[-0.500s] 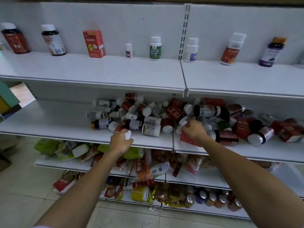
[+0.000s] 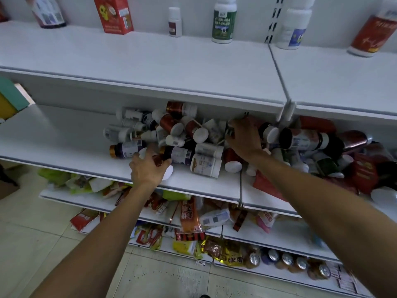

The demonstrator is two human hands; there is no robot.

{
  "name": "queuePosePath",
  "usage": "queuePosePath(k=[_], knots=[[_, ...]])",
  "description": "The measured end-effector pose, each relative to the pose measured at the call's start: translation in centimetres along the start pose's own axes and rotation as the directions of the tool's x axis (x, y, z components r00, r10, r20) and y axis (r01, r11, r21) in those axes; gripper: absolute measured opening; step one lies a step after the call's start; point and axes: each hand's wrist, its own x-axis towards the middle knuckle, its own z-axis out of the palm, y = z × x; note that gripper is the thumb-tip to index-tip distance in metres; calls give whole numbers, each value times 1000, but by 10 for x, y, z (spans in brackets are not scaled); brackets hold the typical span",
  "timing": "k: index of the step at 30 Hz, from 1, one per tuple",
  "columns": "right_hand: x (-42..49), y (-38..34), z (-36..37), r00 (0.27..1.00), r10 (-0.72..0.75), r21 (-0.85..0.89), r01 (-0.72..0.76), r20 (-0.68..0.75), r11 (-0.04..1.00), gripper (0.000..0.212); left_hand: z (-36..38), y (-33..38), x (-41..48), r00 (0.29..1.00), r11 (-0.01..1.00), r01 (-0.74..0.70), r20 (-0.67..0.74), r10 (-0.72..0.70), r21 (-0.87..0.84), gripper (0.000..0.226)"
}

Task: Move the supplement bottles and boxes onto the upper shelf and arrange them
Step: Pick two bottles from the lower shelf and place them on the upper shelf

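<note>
A jumbled pile of supplement bottles [image 2: 206, 162] and red boxes [image 2: 365, 171] lies on the middle shelf [image 2: 53, 136]. At the pile's front edge my left hand [image 2: 148, 166] grips a red-brown bottle with a white cap [image 2: 168, 174]. My right hand [image 2: 245, 136] is deeper in the pile, under the upper shelf's lip. Its fingers curl over a bottle that they mostly hide. On the upper shelf [image 2: 150, 61], spaced along the back wall, stand a dark bottle [image 2: 49, 11], a red box [image 2: 113, 14], a small white bottle [image 2: 175, 22], a green-label bottle [image 2: 223, 20] and two white bottles [image 2: 296, 24].
A shelf joint with a bracket [image 2: 285, 112] splits both shelves just right of my right hand. Snack packets [image 2: 189, 214] and drink cans [image 2: 285, 259] fill the lower shelves. Green and yellow boxes [image 2: 10, 97] sit at the far left. Tiled floor [image 2: 32, 244] lies below.
The view has moved closer and tilted down. My right hand went from the red box at the shelf front back into the pile. My left hand stays on its bottle.
</note>
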Motion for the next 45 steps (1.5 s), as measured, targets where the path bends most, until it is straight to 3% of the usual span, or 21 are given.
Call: queuePosePath(k=[2, 5, 7, 11, 15, 17, 19, 22, 24, 27, 29, 31, 33, 37, 39, 43, 45], knots=[[21, 3, 10, 999, -13, -108, 17, 41, 994, 32, 9, -6, 10, 1000, 1000, 22, 11, -22, -8, 83], [43, 5, 23, 981, 89, -288, -36, 170, 957, 43, 19, -14, 23, 998, 998, 63, 28, -63, 7, 99], [50, 2, 29, 958, 158, -402, -50, 239, 914, 46, 20, -17, 32, 989, 987, 139, 60, -135, -83, 105], [65, -8, 34, 947, 176, -535, -5, 269, 845, 40, 18, -16, 41, 974, 959, 212, 122, -191, -191, 103], [69, -12, 40, 961, 121, -577, 47, 250, 816, 43, 11, -14, 35, 982, 934, 190, 73, -176, -301, 99], [67, -8, 40, 986, 54, -543, 42, 160, 839, 38, 5, -17, 30, 990, 930, 141, 43, -134, -341, 100], [66, -5, 39, 998, -47, -430, 28, -33, 902, 27, -2, -20, 27, 994, 908, 112, 36, -107, -405, 97], [58, -23, 27, 978, 18, 66, -4, -207, 998, 23, -17, -20, 22, 990, 830, 140, 50, -134, -540, 78], [46, -44, 15, 965, 173, 414, -79, -196, 907, 22, -28, -18, 18, 990, 799, 141, 62, -130, -585, 70], [27, -82, 2, 963, 254, 624, -142, -93, 768, 21, -46, -17, 9, 996, 773, 89, 58, -67, -628, 71], [18, -106, -6, 975, 211, 643, -116, -73, 757, 27, -60, -19, 4, 997, 742, 60, 78, -10, -668, 76], [7, -133, -15, 971, 230, 691, -210, 64, 691, 34, -77, -23, -2, 995, 736, 31, 91, 42, -676, 79], [-5, -157, -19, 934, 242, 813, -351, 265, 464, 40, -96, -29, -10, 990, 736, -8, 101, 103, -677, 82], [-29, -203, -31, 865, 161, 874, -485, 475, 27, 22, -141, -47, -30, 977, 740, -88, 88, 196, -667, 87], [-38, -226, -40, 847, 125, 855, -504, 517, -123, 18, -164, -58, -39, 977, 719, -99, 72, 203, -688, 86], [-51, -262, -49, 870, -72, 845, -491, 488, -213, 49, -203, -76, -50, 989, 725, -105, 6, 149, -681, 64], [-56, -278, -54, 875, -122, 825, -483, 469, -294, 51, -218, -84, -52, 989, 772, -130, -27, 145, -622, 47]])
